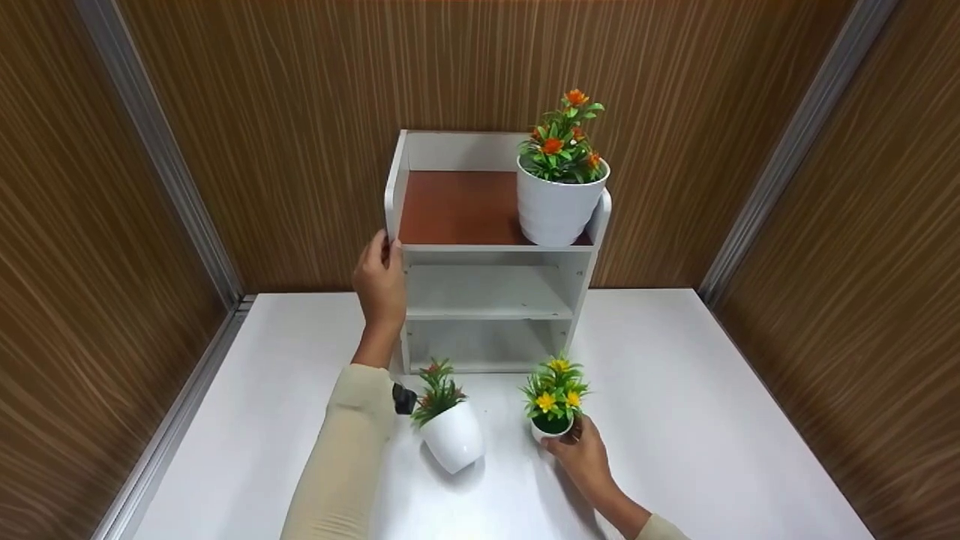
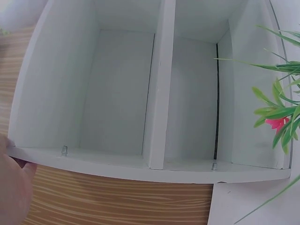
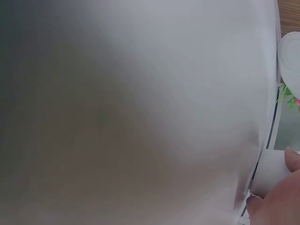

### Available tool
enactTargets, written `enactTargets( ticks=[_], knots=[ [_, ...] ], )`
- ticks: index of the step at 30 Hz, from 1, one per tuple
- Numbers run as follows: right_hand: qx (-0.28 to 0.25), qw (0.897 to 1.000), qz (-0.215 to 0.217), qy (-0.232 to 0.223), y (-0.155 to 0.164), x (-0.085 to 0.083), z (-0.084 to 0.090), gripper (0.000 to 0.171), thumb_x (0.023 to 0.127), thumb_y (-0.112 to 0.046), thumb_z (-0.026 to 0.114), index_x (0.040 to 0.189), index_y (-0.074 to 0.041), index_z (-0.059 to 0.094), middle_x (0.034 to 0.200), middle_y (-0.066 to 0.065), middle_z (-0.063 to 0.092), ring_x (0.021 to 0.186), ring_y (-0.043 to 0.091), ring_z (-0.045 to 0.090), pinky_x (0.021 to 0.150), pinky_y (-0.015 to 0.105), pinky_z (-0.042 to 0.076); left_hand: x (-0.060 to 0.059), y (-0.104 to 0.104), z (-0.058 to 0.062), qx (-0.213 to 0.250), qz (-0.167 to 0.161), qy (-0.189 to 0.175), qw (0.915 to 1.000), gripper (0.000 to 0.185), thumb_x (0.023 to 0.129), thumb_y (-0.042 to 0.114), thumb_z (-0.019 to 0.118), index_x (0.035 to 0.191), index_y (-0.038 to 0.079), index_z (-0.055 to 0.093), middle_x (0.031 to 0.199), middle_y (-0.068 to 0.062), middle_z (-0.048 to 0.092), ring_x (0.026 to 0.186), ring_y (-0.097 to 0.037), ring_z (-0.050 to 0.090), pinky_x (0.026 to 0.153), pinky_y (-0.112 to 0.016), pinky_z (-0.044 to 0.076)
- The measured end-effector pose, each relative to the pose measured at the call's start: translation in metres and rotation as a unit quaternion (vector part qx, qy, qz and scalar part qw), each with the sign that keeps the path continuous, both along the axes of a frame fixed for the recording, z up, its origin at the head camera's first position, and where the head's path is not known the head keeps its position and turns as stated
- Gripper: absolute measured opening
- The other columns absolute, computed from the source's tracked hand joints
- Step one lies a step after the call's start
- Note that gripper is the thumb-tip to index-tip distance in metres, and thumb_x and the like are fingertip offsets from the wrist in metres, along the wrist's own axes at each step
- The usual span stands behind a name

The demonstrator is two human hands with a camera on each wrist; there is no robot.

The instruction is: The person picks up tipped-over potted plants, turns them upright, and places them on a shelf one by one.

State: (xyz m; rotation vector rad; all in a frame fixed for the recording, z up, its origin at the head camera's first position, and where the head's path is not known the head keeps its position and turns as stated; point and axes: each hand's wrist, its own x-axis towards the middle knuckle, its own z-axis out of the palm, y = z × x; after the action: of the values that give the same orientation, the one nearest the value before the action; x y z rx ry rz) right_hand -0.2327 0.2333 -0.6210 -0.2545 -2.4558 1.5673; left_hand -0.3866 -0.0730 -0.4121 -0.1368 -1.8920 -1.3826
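A small white shelf unit (image 1: 491,315) stands against the back wall, with a brown top board (image 1: 457,206). My left hand (image 1: 381,285) grips the front edge of its left side panel, near the top board. In the left wrist view that hand (image 2: 14,187) is at the panel's edge, beside the compartments. My right hand (image 1: 586,454) holds a small white flowerpot (image 1: 541,433) with yellow flowers by its side, in front of the shelf. In the right wrist view, fingers and thumb surround the small pot (image 3: 269,173), and the white tabletop fills most of the picture.
A large white flowerpot (image 1: 559,210) with orange flowers stands on the top board's right end. Another white flowerpot (image 1: 455,439) with reddish flowers lies tipped on the white table (image 1: 675,420), left of my right hand. Wood-patterned walls (image 1: 300,150) enclose the back and both sides.
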Motion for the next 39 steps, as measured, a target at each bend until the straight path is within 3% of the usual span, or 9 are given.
enactTargets(
  ticks=[21,39],
  knots=[
    [-0.013,1.000,-0.001,0.006,-0.0021,0.0017,0.0013,0.075,0.079,-0.010,0.086,0.137,0.011,0.045,0.129,0.031,0.056,0.123,0.046,0.058,0.103,0.046,0.052,0.0025,0.0005,-0.0010,0.000,-0.002,-0.015,0.9999,0.040,0.106,0.025,0.055,0.139,0.004,0.057,0.131,-0.013,0.065,0.121,-0.022,0.063,0.100,-0.034,0.054],
    [-0.026,0.999,0.000,0.020,-0.0033,0.0041,0.0101,0.077,0.080,-0.014,0.086,0.140,0.011,0.045,0.133,0.030,0.056,0.127,0.044,0.056,0.107,0.047,0.048,0.0005,0.0016,-0.0004,0.000,0.005,-0.001,1.0000,0.038,0.105,0.022,0.056,0.137,0.002,0.059,0.128,-0.015,0.066,0.117,-0.023,0.065,0.098,-0.036,0.056]
  ],
)
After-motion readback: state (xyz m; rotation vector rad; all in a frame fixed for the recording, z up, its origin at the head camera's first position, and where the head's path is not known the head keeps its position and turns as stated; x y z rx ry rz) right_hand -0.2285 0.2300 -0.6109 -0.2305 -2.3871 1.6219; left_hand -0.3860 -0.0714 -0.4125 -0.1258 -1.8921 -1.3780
